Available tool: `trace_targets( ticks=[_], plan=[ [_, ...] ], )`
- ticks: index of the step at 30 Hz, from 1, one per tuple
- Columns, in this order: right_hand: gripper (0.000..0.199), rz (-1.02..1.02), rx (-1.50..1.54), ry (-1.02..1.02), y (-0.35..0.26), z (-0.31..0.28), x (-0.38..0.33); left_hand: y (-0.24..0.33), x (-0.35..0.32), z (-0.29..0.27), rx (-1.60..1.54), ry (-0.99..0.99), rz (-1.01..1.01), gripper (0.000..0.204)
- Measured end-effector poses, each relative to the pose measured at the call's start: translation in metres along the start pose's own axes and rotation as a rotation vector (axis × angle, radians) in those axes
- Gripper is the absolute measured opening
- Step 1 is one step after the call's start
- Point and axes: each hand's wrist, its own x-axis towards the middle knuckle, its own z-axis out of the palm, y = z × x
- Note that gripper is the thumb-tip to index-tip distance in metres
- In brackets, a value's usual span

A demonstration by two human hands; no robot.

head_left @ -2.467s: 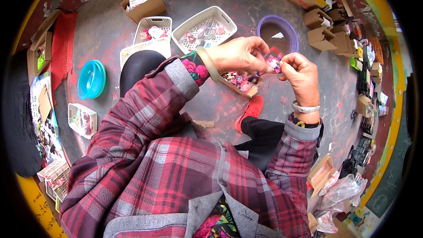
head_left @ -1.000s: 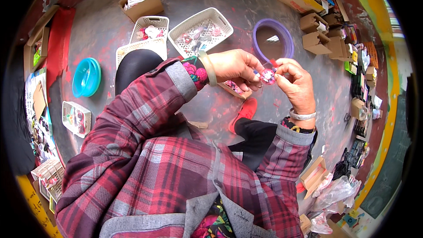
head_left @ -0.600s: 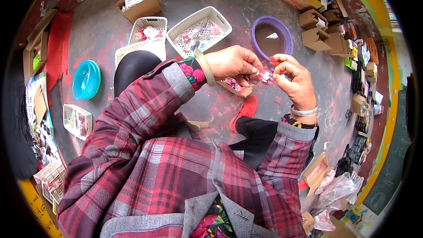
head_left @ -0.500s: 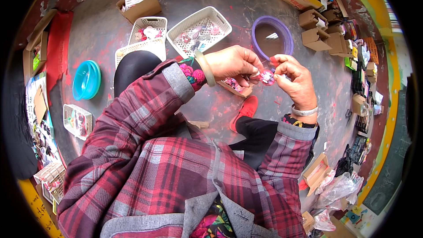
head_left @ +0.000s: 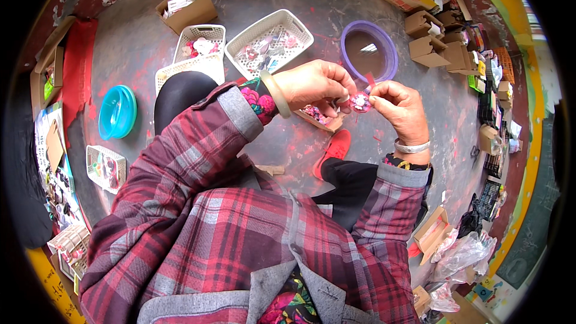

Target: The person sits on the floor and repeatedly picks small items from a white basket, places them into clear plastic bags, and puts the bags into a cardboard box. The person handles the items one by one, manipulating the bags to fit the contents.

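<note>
Between my two hands, in front of my chest, is a small round pink ornament (head_left: pixel 360 102) with white and purple bits on it. My left hand (head_left: pixel 321 87) pinches its left side, with the fingers bent inward. At its right edge my right hand (head_left: pixel 401 111) grips it between thumb and forefinger. A thin pink strip (head_left: pixel 370 78) sticks up beside the right fingertips; I cannot tell whether it is joined to the ornament. Below my left hand stands a small cardboard box (head_left: pixel 336 124) of colourful pieces, partly hidden by that hand.
White plastic baskets (head_left: pixel 304 46) with small parts stand ahead, and a purple basin (head_left: pixel 393 54) lies beyond my right hand. Teal basins (head_left: pixel 127 114) sit at the left. Cardboard boxes (head_left: pixel 429 52) and clear plastic bags (head_left: pixel 465 261) line the right side.
My right fingers have closed in, from spread to a tighter pinch. The ornament has shifted slightly left, and a pink strip now stands up beside the right fingertips.
</note>
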Motion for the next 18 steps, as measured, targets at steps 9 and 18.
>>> trace_targets(
  ticks=[9, 18],
  plan=[
    [0.009, -0.043, -0.046, -0.029, 0.001, 0.004, 0.004, -0.002, 0.004, 0.001, -0.061, 0.086, -0.034, 0.023],
    [0.019, -0.151, -0.106, 0.100, -0.004, 0.009, 0.005, -0.005, 0.009, 0.003, 0.025, 0.223, 0.072, 0.023]
  ],
)
